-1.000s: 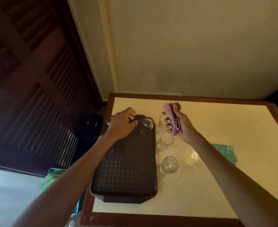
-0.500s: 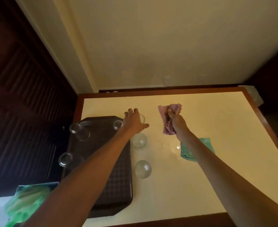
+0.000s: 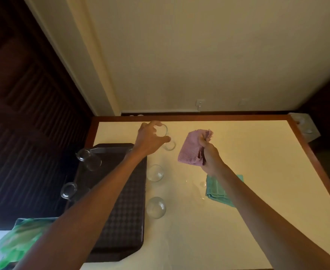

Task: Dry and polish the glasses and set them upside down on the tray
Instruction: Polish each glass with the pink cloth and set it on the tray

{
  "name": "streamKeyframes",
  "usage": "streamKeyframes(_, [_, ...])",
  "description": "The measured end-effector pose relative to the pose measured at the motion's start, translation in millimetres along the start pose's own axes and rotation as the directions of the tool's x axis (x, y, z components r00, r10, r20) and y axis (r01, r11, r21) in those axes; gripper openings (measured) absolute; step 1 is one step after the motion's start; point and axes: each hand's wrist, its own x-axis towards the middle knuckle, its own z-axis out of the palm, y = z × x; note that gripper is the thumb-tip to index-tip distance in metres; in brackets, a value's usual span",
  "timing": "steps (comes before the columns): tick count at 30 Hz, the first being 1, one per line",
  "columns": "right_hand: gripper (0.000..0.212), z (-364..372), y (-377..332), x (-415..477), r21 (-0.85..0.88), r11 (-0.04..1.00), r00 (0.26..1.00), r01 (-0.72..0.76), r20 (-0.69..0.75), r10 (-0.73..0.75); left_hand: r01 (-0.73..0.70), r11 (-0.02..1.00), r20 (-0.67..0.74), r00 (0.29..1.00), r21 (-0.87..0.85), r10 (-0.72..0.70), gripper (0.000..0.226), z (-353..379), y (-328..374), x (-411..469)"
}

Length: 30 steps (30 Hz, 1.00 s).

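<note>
glass tumbler (image 3: 165, 133) on far table, right of tray (image 3: 125, 221), now gripped by curled left hand (image 3: 149, 140), come off the tray. right hand (image 3: 209, 154) bunches pink cloth (image 3: 191, 151). next drying likely starting.

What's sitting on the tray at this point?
A far glass and a nearer glass stand along the left edge of the tray. The left forearm crosses it, hiding whatever lies beneath.

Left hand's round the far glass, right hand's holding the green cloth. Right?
No. In the head view the right hand grips the pink cloth; the green cloth lies on the table. The left hand is round the far glass.
</note>
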Motion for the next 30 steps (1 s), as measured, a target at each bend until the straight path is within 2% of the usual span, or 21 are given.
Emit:
streamKeyframes(3, [0.034,14.3,-18.4,-9.9,0.098,0.994,0.992,0.037,0.118,-0.049,-0.071,0.979,-0.025,0.997,-0.192,0.068,0.046,-30.2,39.5,-16.6])
streamKeyframes(5, [0.035,30.8,-28.6,-14.8,0.115,0.99,0.981,0.08,0.168,-0.099,-0.092,0.952,-0.01,0.996,-0.291,0.093,0.049,-41.9,58.6,-25.9])
streamKeyframes(8, [0.033,60.1,-43.5,-30.7,0.127,0.973,0.937,0.19,0.272,-0.219,-0.151,0.952,-0.041,0.989,-0.267,0.145,0.057,-48.4,73.7,-38.8])
streamKeyframes(12, [0.035,77.8,-58.5,-36.8,0.057,0.985,0.954,0.16,0.249,-0.169,-0.24,0.954,-0.161,0.964,-0.181,0.212,0.071,-55.6,82.3,-41.4])
streamKeyframes(15, [0.042,80.6,-65.6,-42.1,0.016,0.986,0.955,0.163,0.249,-0.162,-0.237,0.957,-0.188,0.961,-0.169,0.205,0.087,-66.8,87.0,-33.5])
streamKeyframes(16, [0.041,81.1,-67.2,-43.1,-0.006,0.985,0.953,0.172,0.254,-0.165,-0.224,0.952,-0.191,0.964,-0.209,0.185,0.094,-71.8,89.3,-31.2])
streamKeyframes(18, [0.034,87.4,-76.4,-53.5,-0.063,0.973,0.947,0.221,0.251,-0.199,-0.189,0.899,-0.207,0.972,-0.395,0.113,0.102,-82.1,94.2,-31.1])
streamKeyframes(21, [0.027,97.0,-90.2,-62.8,-0.2,0.914,0.921,0.352,0.248,-0.3,-0.094,0.693,-0.161,0.986,-0.715,-0.033,0.089,-85.5,97.3,-28.2])
streamKeyframes(23, [0.026,103.8,-98.3,-66.3,-0.239,0.881,0.898,0.408,0.28,-0.34,-0.021,0.586,-0.063,0.997,-0.81,-0.051,0.069,-81.2,103.6,-33.0])
streamKeyframes(25, [0.028,111.9,-105.6,-77.3,-0.277,0.845,0.869,0.458,0.342,-0.359,0.012,0.561,0.01,1.0,-0.828,-0.007,0.053,-73.0,112.9,-41.1])
streamKeyframes(27, [0.032,120.7,-108.0,-85.6,-0.312,0.798,0.828,0.516,0.42,-0.372,0.007,0.577,0.026,0.999,-0.817,0.025,0.038,-65.1,123.4,-48.9])
streamKeyframes(30, [0.042,133.9,-103.2,-92.5,-0.347,0.696,0.759,0.629,0.464,-0.456,0.043,0.535,0.073,0.997,-0.844,0.035,0.047,-59.5,129.6,-52.7])
